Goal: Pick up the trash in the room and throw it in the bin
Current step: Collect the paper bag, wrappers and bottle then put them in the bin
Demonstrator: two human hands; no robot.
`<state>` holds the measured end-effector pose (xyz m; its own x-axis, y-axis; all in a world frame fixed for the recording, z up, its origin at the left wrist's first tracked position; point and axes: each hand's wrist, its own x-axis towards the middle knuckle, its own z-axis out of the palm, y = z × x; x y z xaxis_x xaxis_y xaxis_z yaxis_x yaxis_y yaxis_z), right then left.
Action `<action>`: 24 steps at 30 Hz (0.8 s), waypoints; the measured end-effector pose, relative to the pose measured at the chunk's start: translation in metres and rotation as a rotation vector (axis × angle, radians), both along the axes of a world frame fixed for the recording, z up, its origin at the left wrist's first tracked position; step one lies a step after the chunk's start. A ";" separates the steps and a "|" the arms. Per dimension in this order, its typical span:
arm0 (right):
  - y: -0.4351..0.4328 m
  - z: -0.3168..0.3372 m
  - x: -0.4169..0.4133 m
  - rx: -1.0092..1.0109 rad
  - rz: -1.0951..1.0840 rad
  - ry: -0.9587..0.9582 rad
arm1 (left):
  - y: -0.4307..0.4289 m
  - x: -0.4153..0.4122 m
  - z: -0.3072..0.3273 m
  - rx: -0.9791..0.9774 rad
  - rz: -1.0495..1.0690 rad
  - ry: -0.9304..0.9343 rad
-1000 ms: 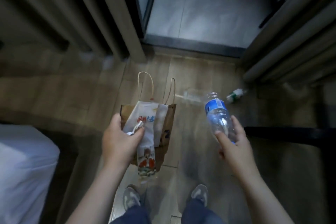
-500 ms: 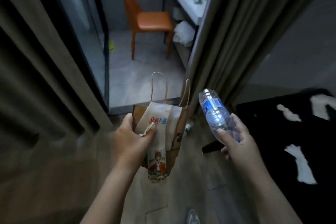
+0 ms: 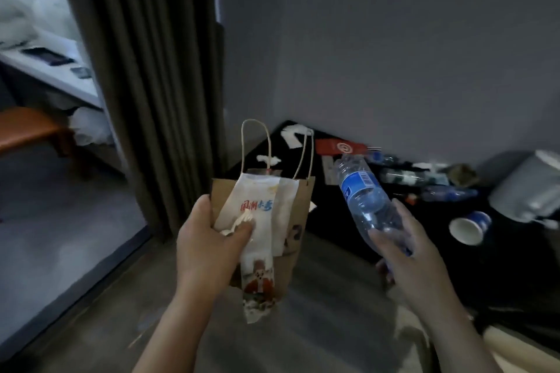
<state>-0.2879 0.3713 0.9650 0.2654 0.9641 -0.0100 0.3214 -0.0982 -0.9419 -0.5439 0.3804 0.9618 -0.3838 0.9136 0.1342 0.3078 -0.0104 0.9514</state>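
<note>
Gripping firmly is being advised: paper bag point(image 3: 298, 200) and wrapper point(image 3: 260, 281) are being pinched by left hand point(image 3: 206, 245), water bottle point(image 3: 363, 197) by right hand point(image 3: 415, 263); bin point(image 3: 527, 188) possibly rightward.

Two slender bare forearms, bare left hand point(image 3: 209, 239), bare right hand point(image 3: 415, 254).

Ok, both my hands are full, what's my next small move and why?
Probably slip the water bottle from your right hand into the paper bag your left hand holds: that frees a hand for the paper cup lying on the black rug.
</note>
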 end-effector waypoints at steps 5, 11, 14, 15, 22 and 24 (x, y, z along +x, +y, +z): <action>-0.089 0.013 0.113 0.053 -0.314 0.020 | -0.011 0.129 0.023 0.011 -0.283 0.042; -0.237 0.026 0.246 0.111 -0.661 0.017 | -0.089 0.307 0.042 0.082 -0.628 0.067; -0.314 0.033 0.305 0.125 -0.796 0.008 | -0.145 0.388 0.045 0.094 -0.790 0.043; -0.339 0.035 0.323 0.132 -0.838 0.003 | -0.163 0.413 0.046 0.088 -0.839 0.028; -0.494 0.042 0.419 0.172 -1.132 -0.012 | -0.279 0.568 0.053 0.128 -1.123 0.056; -0.525 0.037 0.439 0.193 -1.204 0.010 | -0.302 0.603 0.053 0.121 -1.185 0.074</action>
